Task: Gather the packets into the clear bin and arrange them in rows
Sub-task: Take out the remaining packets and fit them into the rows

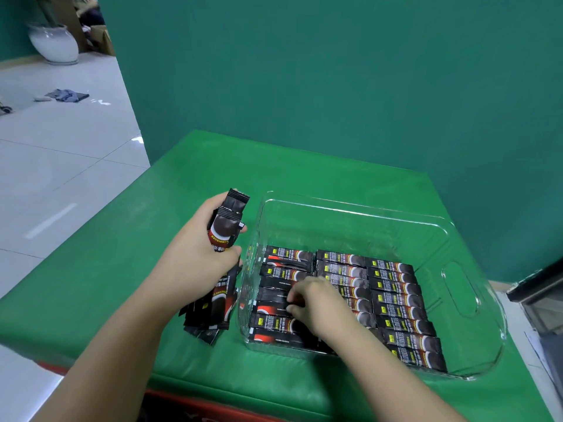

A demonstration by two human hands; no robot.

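Note:
A clear plastic bin (359,214) sits on the green table (122,269). Several black and red coffee packets (393,287) lie inside it in three rows. My left hand (198,254) is just left of the bin and grips a bundle of packets (227,220) that stick up above and hang down below the fist. My right hand (316,300) is inside the bin over the left row, its fingertips curled on a packet (274,295) there. The hand hides part of the middle row.
The table's left edge drops to a pale tiled floor (61,166). A green wall (335,86) stands right behind the table. A dark object (539,284) sits past the right edge. A white vase (53,41) stands far off on the floor.

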